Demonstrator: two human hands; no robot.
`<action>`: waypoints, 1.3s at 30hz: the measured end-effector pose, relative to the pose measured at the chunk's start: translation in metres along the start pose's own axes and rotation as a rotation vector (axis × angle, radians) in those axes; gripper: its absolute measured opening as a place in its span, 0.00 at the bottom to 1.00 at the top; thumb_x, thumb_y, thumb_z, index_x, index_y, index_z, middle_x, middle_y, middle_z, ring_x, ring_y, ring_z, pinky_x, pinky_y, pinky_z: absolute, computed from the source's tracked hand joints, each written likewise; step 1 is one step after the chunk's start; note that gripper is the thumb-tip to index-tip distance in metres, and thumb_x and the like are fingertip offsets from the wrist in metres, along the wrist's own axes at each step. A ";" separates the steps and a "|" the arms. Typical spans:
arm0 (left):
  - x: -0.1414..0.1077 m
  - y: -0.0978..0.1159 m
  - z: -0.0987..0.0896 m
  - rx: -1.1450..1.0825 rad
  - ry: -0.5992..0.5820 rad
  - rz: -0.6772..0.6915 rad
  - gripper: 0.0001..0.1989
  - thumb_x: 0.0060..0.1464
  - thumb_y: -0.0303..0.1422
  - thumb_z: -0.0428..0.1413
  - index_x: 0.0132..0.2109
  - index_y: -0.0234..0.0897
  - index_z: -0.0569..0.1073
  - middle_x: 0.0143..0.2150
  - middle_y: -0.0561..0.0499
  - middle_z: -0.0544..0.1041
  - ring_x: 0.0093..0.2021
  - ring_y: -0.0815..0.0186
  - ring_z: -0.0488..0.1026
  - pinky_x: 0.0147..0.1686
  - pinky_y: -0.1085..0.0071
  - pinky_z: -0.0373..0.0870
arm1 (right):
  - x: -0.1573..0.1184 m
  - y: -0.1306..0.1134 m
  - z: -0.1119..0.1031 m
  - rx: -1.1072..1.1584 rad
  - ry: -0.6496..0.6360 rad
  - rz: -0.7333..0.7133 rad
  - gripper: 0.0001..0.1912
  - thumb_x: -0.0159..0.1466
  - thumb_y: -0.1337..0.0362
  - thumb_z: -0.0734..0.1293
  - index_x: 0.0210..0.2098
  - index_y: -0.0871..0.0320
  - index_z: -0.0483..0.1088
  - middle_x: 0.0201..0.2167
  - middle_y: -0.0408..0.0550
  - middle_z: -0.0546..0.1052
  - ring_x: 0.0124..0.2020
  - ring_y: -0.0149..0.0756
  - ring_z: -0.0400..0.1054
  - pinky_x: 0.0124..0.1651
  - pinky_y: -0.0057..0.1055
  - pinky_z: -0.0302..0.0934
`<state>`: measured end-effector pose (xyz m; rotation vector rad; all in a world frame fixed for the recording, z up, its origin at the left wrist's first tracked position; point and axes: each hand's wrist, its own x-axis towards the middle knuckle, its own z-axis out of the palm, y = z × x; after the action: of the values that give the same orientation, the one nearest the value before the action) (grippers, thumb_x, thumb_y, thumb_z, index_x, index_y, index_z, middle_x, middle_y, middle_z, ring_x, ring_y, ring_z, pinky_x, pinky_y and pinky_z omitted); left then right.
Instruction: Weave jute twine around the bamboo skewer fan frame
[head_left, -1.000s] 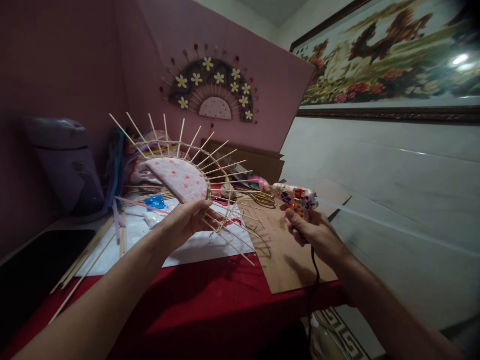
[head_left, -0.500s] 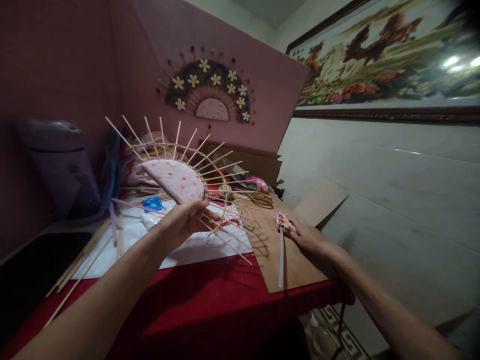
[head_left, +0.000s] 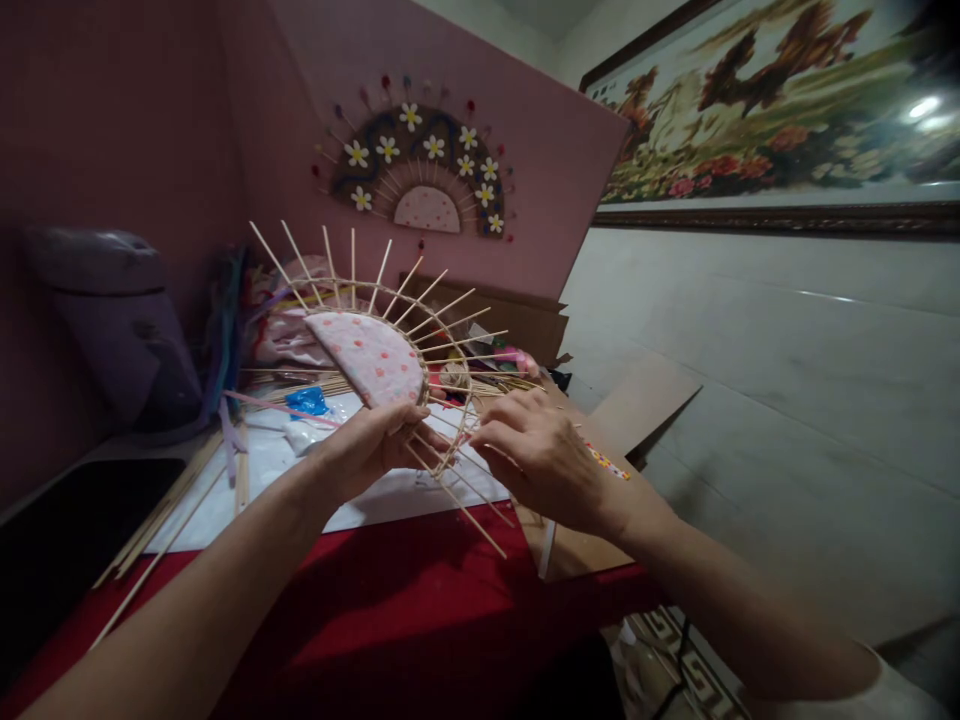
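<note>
One fan frame (head_left: pixel 371 360) rises above the left hand (head_left: pixel 382 440), closed around its corner, presumably for steadiness; the right hand (head_left: pixel 536 455), beside it, half-curls, its hold unclear.

Glare spots the framed picture (head_left: pixel 757 125) in dim light.

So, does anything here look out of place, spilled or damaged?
No clear spill or damage shows. The loose sticks at the left look slightly untidy, lying at differing angles across the edge of the white paper onto the red cloth. The fan-shaped frame slants, but the left hand holds it.
</note>
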<state>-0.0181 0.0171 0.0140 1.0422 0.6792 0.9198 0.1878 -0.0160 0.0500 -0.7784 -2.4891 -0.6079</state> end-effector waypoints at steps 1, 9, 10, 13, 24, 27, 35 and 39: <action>0.000 0.000 0.000 -0.002 -0.002 -0.001 0.10 0.50 0.30 0.52 0.28 0.29 0.75 0.30 0.41 0.80 0.29 0.61 0.76 0.35 0.66 0.70 | 0.004 0.000 0.003 -0.013 -0.011 -0.026 0.13 0.66 0.66 0.56 0.32 0.59 0.70 0.33 0.50 0.72 0.36 0.36 0.60 0.42 0.35 0.50; 0.001 -0.003 -0.001 0.034 -0.022 -0.021 0.11 0.50 0.31 0.52 0.28 0.30 0.76 0.28 0.41 0.79 0.27 0.63 0.75 0.34 0.67 0.70 | 0.011 0.008 0.015 -0.092 -0.127 -0.146 0.12 0.67 0.66 0.55 0.34 0.59 0.69 0.34 0.50 0.72 0.38 0.37 0.58 0.40 0.35 0.46; 0.001 -0.003 -0.002 0.038 -0.019 -0.024 0.11 0.50 0.31 0.52 0.28 0.30 0.77 0.28 0.41 0.79 0.27 0.63 0.75 0.34 0.67 0.70 | 0.011 0.008 0.015 -0.100 -0.133 -0.149 0.12 0.67 0.66 0.55 0.34 0.59 0.69 0.34 0.50 0.71 0.37 0.37 0.58 0.40 0.35 0.46; 0.002 -0.004 -0.002 0.046 -0.014 -0.042 0.12 0.50 0.31 0.52 0.28 0.28 0.77 0.29 0.39 0.79 0.27 0.63 0.75 0.34 0.67 0.70 | 0.012 0.008 0.014 -0.122 -0.161 -0.168 0.10 0.66 0.66 0.57 0.34 0.60 0.68 0.34 0.50 0.71 0.37 0.37 0.57 0.41 0.35 0.47; 0.001 -0.006 -0.002 0.026 -0.073 -0.062 0.11 0.52 0.31 0.53 0.28 0.30 0.77 0.30 0.39 0.79 0.29 0.60 0.76 0.35 0.66 0.71 | 0.019 0.008 0.012 -0.205 -0.187 -0.354 0.13 0.68 0.69 0.53 0.32 0.61 0.65 0.32 0.49 0.69 0.36 0.36 0.56 0.44 0.36 0.51; 0.001 -0.006 -0.003 0.023 -0.072 -0.076 0.11 0.51 0.32 0.53 0.28 0.31 0.77 0.30 0.40 0.79 0.29 0.60 0.75 0.35 0.65 0.71 | 0.018 0.008 0.011 -0.224 -0.184 -0.381 0.14 0.68 0.69 0.51 0.31 0.61 0.65 0.32 0.49 0.69 0.35 0.36 0.56 0.43 0.35 0.51; 0.001 -0.005 -0.002 -0.031 -0.086 -0.141 0.11 0.49 0.31 0.53 0.27 0.28 0.76 0.28 0.40 0.79 0.28 0.60 0.76 0.36 0.64 0.70 | 0.012 0.009 0.015 -0.194 -0.184 -0.379 0.12 0.67 0.70 0.53 0.31 0.62 0.64 0.32 0.49 0.69 0.35 0.37 0.55 0.40 0.34 0.52; 0.001 -0.004 -0.002 -0.057 -0.076 -0.152 0.10 0.49 0.30 0.52 0.27 0.29 0.75 0.28 0.41 0.79 0.28 0.60 0.75 0.35 0.63 0.70 | 0.010 0.011 0.018 -0.163 -0.176 -0.382 0.13 0.68 0.70 0.53 0.32 0.62 0.65 0.33 0.49 0.69 0.36 0.37 0.55 0.42 0.34 0.53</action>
<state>-0.0181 0.0174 0.0094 0.9570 0.6558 0.7595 0.1819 0.0053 0.0442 -0.4259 -2.8037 -0.9191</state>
